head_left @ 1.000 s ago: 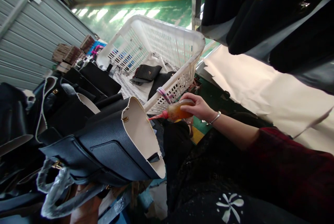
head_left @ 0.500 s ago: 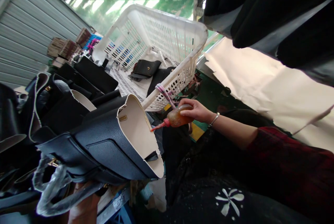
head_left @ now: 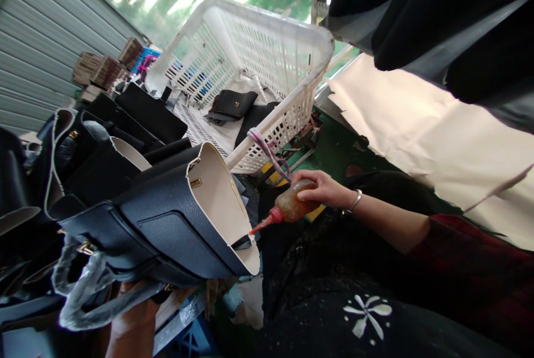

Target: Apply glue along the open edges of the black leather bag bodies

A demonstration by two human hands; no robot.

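Note:
A dark navy handbag [head_left: 154, 230] lies tilted on its side, its cream-lined mouth facing right. My left hand [head_left: 136, 311] holds it from below, behind the plastic-wrapped handles [head_left: 85, 297]; most of its fingers are hidden by the bag. In my right hand [head_left: 327, 188] is a squeeze bottle [head_left: 288, 205] of amber liquid, gripped round its body. Its thin red nozzle [head_left: 262, 224] points down-left, with the tip at the bag's right rim, close to a small black tab [head_left: 242, 242] inside the mouth. Whether the tip touches the rim I cannot tell.
A white plastic basket [head_left: 267, 16] with black leather pieces [head_left: 236, 103] stands behind the bag. More black bags [head_left: 92, 169] crowd the left side. Cream sheet material [head_left: 400, 119] lies at right, under hanging black pieces [head_left: 417, 19]. A blue crate [head_left: 194, 336] is below.
The bottle in my right hand has moved down along the bag's rim, from mid-edge to near the black tab. My left hand still supports the handbag. The view has shifted slightly.

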